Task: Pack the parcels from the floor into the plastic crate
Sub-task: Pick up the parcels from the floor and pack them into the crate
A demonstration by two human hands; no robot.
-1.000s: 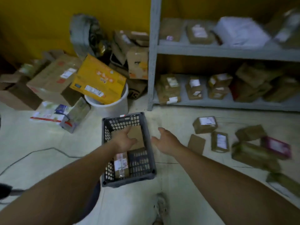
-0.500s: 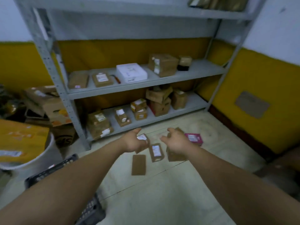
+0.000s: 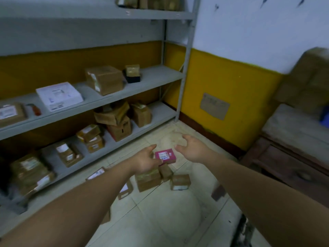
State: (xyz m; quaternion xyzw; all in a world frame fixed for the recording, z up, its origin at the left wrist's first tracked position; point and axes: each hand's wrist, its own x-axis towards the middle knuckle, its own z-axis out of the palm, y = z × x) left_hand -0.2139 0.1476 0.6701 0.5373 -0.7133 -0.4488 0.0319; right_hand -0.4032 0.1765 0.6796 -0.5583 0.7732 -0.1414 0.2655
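Our left grip is spread loose at the left edge of the small flat pink cardboard parcel on the pale tiled floor; touching or not, we cannot tell. Our right grip hangs spread just beside it. Brown cardboard parcels lie nearer us.

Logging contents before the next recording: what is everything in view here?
pink parcel: one, pink, floor between the hands
floor parcels: at least five, brown, floor beside the left arm
rack: one, grey, left half of view
shelf parcels: many, brown, on the rack
white box: one, white, middle shelf
cardboard patch: one, brown, on the yellow wall
wooden cabinet: one, dark brown, far right
big box: one, brown, blurred, on the cabinet
crate: none in view
left hand: one, open, at the pink parcel's left edge
right hand: one, open, above the floor right of it
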